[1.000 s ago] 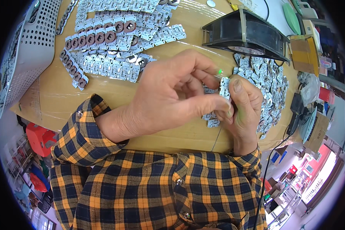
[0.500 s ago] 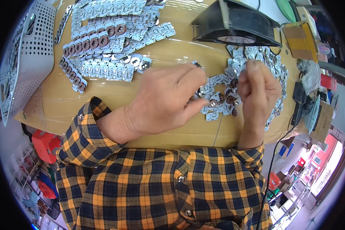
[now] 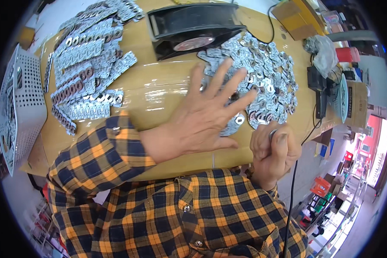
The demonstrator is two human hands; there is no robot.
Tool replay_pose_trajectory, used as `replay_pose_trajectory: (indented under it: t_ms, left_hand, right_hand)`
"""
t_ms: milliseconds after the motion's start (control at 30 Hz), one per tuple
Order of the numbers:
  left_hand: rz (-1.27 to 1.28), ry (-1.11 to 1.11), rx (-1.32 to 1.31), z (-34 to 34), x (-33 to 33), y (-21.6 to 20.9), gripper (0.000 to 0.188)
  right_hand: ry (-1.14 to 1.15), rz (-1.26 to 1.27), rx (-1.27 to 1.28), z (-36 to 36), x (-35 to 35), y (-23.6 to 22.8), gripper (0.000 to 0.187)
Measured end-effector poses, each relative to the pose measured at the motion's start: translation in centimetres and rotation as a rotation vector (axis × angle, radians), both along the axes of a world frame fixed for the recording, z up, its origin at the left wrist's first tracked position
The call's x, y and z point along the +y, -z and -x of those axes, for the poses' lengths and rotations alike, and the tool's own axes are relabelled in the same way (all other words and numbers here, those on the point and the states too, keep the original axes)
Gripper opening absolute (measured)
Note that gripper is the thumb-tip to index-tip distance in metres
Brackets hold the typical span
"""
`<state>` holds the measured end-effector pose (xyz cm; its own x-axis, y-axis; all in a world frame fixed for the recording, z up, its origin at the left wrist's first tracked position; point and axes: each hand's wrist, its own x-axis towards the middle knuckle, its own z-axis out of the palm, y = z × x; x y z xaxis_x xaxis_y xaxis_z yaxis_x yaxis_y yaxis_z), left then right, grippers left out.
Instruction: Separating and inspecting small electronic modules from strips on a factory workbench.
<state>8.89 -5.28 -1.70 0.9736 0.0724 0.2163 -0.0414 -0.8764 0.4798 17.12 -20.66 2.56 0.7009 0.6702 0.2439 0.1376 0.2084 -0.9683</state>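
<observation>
My left hand (image 3: pixel 204 118) lies flat with its fingers spread over the near edge of a loose heap of small silver metal plates (image 3: pixel 262 77) on the wooden table (image 3: pixel 163 90). It holds nothing. My right hand (image 3: pixel 273 150) is closed in a fist at the table's near edge, gripping a thin tool with a round metal end (image 3: pixel 272 134) that pokes out above the thumb. A dark cable runs down from this hand.
Rows of stacked silver plates (image 3: pixel 84 69) lie at the left. A black fan housing (image 3: pixel 193 28) stands at the back. A white perforated basket (image 3: pixel 19 107) sits at the far left; cardboard boxes (image 3: pixel 301 17) and black devices (image 3: pixel 320 90) are at the right.
My left hand let go of the small plates it was pinching and spread flat over the heap. My right hand drew back to the table's near edge.
</observation>
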Motion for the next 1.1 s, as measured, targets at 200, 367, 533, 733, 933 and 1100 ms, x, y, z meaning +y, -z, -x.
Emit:
replay_pose_trajectory:
  t_ms: [200,367,533,733,933,1100]
  left_hand:
    - [-0.009,-0.082,-0.215,-7.3,-3.9,1.5,0.087]
    - [-0.06,-0.132,-0.202,-10.9,-5.7,1.3,0.086]
    - [0.0,-0.204,-0.253,-12.4,-5.4,2.0,0.086]
    - [-0.077,-0.048,-0.31,-4.9,-4.7,-2.7,0.05]
    - [-0.226,-0.196,-0.432,4.9,2.6,-0.8,0.01]
    - [-0.41,-0.457,-0.344,11.7,9.0,-1.4,0.017]
  right_hand:
    - [0.261,-0.052,-0.037,-3.2,-2.4,2.9,0.032]
    - [0.576,-0.036,0.086,-5.3,-5.3,4.0,0.03]
    - [0.573,-0.044,0.157,-6.6,-5.5,4.4,0.032]
    - [0.184,-0.035,0.109,-5.6,-8.4,3.9,0.022]
    - [0.122,0.371,-0.178,-8.9,-7.3,6.2,0.021]
    - [0.063,0.402,-0.349,-9.3,-3.3,2.4,0.02]
